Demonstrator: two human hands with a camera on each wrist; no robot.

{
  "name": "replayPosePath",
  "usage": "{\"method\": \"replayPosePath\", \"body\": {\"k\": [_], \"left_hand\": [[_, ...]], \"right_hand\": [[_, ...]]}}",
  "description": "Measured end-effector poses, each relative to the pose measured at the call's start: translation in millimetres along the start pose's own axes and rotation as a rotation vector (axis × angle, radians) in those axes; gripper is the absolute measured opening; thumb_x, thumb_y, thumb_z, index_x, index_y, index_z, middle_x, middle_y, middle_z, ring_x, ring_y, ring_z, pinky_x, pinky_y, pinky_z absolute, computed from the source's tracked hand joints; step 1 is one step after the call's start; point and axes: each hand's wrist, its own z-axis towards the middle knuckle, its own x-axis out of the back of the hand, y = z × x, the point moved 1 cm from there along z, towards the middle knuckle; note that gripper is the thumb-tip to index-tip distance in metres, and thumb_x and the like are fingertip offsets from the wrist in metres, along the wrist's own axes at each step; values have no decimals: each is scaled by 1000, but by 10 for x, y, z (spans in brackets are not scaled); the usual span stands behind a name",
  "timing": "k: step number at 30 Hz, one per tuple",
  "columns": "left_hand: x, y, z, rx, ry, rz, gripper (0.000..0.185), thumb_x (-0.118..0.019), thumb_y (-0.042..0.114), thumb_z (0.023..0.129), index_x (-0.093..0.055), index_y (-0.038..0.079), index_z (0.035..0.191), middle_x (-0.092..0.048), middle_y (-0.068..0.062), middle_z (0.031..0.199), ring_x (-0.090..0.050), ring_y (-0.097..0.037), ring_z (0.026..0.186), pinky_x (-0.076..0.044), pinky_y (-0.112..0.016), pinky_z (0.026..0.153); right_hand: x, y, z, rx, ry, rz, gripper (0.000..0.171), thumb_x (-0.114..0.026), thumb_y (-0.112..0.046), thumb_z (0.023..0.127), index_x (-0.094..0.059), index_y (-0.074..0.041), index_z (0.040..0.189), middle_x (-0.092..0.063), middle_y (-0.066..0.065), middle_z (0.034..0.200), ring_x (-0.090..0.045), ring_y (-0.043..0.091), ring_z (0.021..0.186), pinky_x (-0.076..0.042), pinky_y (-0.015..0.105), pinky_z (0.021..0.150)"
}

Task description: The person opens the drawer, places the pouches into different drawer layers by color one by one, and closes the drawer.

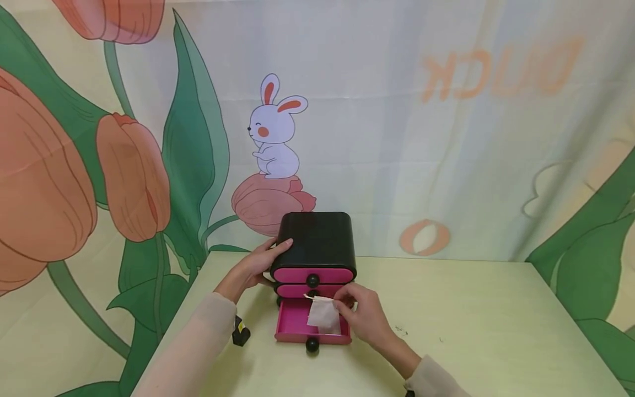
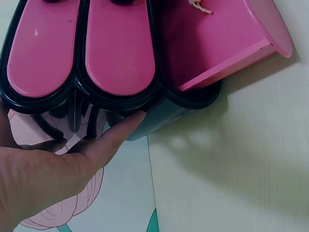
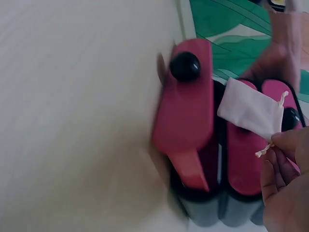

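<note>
Already the lowest of the three pink drawers, the bottom drawer (image 1: 297, 322), is pulled out from the small black cabinet (image 1: 316, 242), which stands near the far edge of the pale green table (image 1: 476, 325); the two drawers above it are closed, each with a round black knob. So the opening part of the work looks finished. The right hand (image 1: 364, 318) pinches the small white drawstring pouch (image 1: 323, 314) by its gathered neck, between thumb and fingertips, with the other fingers loosely bent. The pouch hangs over the open drawer, and its lower end seems to reach inside, but from the head view I cannot tell if it already rests on the drawer floor; the right wrist view is blurred and does not settle this. The left hand (image 1: 255, 264) is on the left side of the cabinet with fingers nearly straight; in the left wrist view one finger (image 2: 116, 135) presses flat against the black shell and grips nothing. To my judgement the pouch is not yet released, so what remains is to lay it fully in the drawer, let it go, and push the drawer shut. A small dark object (image 1: 240, 332) lies on the table beside the left sleeve, untouched.
</note>
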Motion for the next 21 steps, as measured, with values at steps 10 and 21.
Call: {"method": "replayPosePath", "body": {"k": [10, 21], "left_hand": [[-13, 12, -5, 1, -4, -4, 101, -65, 69, 95, -17, 23, 171, -50, -25, 156, -48, -51, 141, -48, -77, 97], [4, 10, -14, 0, -11, -8, 103, -66, 70, 94, -16, 23, 171, -50, -24, 155, -48, -50, 141, -49, -76, 97]], "right_hand": [[-468, 97, -45, 12, -21, -66, 13, -78, -2, 93, -71, -13, 89, -66, -9, 84, -61, 6, 79, -58, 25, 71], [-493, 56, -101, 59, -44, -195, 16, -82, -5, 91, -77, -7, 106, -74, 1, 102, -68, 17, 98, -60, 39, 89]]}}
